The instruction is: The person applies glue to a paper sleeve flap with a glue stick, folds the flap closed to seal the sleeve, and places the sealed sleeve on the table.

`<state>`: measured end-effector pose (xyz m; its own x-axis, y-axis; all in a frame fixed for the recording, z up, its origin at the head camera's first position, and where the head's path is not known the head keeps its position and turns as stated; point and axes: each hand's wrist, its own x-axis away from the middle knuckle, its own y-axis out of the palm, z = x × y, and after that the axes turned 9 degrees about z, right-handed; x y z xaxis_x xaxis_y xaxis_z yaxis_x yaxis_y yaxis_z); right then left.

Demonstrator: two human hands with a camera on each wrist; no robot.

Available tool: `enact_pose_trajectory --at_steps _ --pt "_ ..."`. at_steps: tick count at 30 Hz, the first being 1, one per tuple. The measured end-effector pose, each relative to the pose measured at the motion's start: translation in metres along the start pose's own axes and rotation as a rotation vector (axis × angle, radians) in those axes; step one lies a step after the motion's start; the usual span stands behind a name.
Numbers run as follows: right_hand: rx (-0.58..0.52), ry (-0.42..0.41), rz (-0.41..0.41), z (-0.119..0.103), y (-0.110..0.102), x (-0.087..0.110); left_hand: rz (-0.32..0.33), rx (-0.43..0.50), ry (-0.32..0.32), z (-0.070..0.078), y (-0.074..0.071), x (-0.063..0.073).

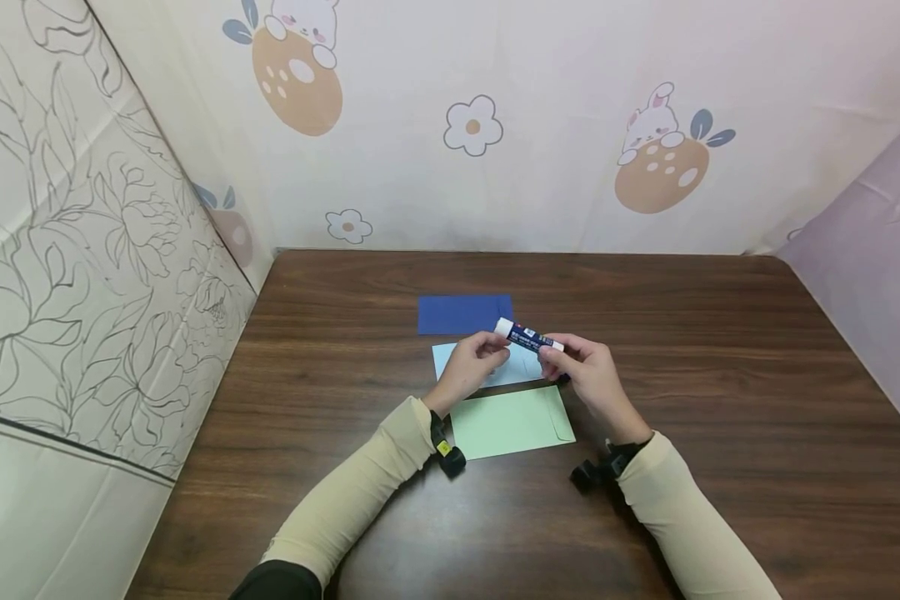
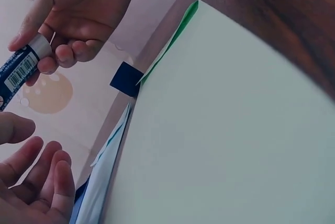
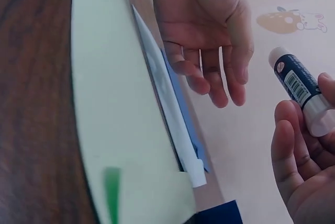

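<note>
A glue stick [image 1: 528, 336] with a dark blue label and a white cap is held up over the envelopes. My right hand [image 1: 588, 372] pinches it by its white base end, as the right wrist view also shows the glue stick [image 3: 298, 85]. Close to the cap is my left hand [image 1: 471, 367], its fingers loosely bent and apart from the stick in the right wrist view. Beneath the hands lie a light blue envelope [image 1: 521, 367], partly covered by them, and a light green envelope [image 1: 512, 423]. Behind these is a dark blue envelope [image 1: 457, 315].
The envelopes lie in a row on a brown wood-grain table [image 1: 345, 350]. A small dark blue piece [image 2: 125, 79] shows beyond the green envelope; its kind is unclear. A patterned wall covering [image 1: 412, 167] rises at the table's far edge.
</note>
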<state>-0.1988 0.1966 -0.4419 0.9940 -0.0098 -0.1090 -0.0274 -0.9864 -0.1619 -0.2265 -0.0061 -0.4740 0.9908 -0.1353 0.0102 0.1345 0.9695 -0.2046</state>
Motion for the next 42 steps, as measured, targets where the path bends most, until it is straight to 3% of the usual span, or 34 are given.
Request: enact_pose_trajectory --at_steps 6,13,16,25,33,42 --pt "-0.081 -0.018 0.041 -0.005 -0.007 -0.003 -0.052 -0.075 0.018 0.003 0.001 -0.009" --pt "-0.179 -0.054 0.081 -0.009 -0.012 -0.005 -0.221 -0.185 0.084 0.007 0.011 -0.018" --pt "-0.187 -0.075 0.088 -0.008 -0.014 -0.006 -0.256 -0.249 0.114 0.009 0.02 -0.019" --pt "-0.189 -0.107 0.093 -0.009 -0.019 -0.006 -0.291 -0.475 0.227 0.015 0.049 -0.026" --pt "-0.193 -0.103 0.095 -0.011 -0.017 -0.006 -0.274 -0.685 0.36 0.018 0.062 -0.028" --pt "-0.187 -0.105 0.086 -0.011 -0.015 -0.007 -0.296 -0.759 0.409 0.02 0.064 -0.027"
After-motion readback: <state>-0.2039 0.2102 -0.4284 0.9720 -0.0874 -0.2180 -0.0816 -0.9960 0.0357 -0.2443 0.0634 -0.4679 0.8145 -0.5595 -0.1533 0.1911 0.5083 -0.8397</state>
